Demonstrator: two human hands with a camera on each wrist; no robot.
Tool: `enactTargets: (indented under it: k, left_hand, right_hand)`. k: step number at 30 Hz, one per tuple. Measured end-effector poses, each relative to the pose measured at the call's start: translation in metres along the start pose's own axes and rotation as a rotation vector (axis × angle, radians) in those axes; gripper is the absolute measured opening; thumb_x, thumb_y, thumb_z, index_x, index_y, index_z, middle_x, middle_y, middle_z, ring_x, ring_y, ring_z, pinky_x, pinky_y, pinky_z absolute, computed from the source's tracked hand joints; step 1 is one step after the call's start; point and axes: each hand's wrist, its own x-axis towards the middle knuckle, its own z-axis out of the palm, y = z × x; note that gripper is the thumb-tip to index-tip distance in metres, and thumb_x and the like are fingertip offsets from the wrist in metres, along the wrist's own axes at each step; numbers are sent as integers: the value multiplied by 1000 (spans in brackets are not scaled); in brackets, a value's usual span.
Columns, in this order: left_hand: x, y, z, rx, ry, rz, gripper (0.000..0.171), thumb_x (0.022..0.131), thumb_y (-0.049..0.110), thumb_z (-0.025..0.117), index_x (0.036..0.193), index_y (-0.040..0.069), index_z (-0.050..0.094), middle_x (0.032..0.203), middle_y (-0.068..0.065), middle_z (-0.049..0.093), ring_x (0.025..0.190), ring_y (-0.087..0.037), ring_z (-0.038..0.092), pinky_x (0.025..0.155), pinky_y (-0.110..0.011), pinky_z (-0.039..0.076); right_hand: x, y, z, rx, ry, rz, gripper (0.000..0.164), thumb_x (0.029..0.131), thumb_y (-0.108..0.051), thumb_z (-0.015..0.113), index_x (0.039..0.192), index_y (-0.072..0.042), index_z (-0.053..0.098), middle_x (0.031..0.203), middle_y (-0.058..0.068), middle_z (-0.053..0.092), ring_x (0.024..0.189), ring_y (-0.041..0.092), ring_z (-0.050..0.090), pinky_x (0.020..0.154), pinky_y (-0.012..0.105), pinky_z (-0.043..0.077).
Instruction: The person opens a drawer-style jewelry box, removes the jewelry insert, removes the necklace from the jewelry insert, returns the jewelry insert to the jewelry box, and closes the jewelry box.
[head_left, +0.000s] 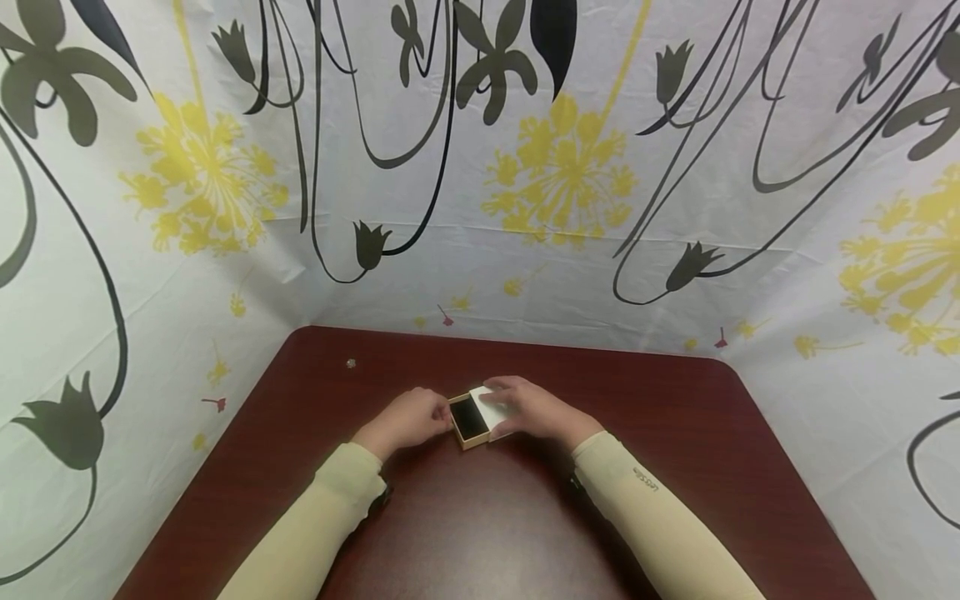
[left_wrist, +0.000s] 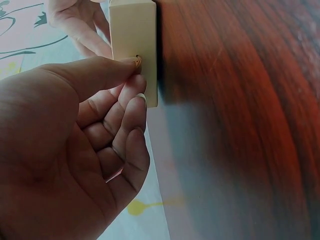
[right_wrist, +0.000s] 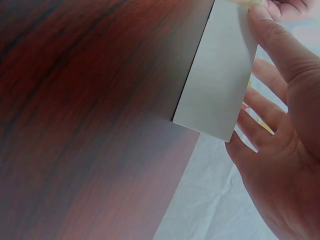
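Note:
A small jewelry drawer box lies on the dark red table, its tray (head_left: 469,418) partly out of a white sleeve (head_left: 489,410). The tray has a black lining and a cream rim. My left hand (head_left: 412,418) is at the tray's end, thumb and forefinger pinching a small pull loop (left_wrist: 138,61) on the cream end face (left_wrist: 134,30). From the other side my right hand (head_left: 536,410) holds the sleeve, thumb along the near edge and fingers on the far one. The sleeve's white side (right_wrist: 217,75) shows in the right wrist view.
A tiny shiny piece (head_left: 351,363) lies near the far left of the table (head_left: 480,533). White cloth (head_left: 465,208) printed with grey and yellow flowers hangs behind the table and at both sides.

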Motion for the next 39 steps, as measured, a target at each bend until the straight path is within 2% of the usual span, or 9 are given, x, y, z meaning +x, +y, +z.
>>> enactTargets:
  k: [39]
  left_hand:
    - [2, 4, 0, 10, -2, 14, 18, 102, 14, 78, 88, 24, 76, 87, 13, 71, 80, -8, 63, 82, -38, 57]
  right_hand:
    - [1, -2, -1, 5, -2, 5, 73, 89, -37, 95, 151, -8, 68, 162, 17, 55, 151, 38, 49, 121, 55, 43]
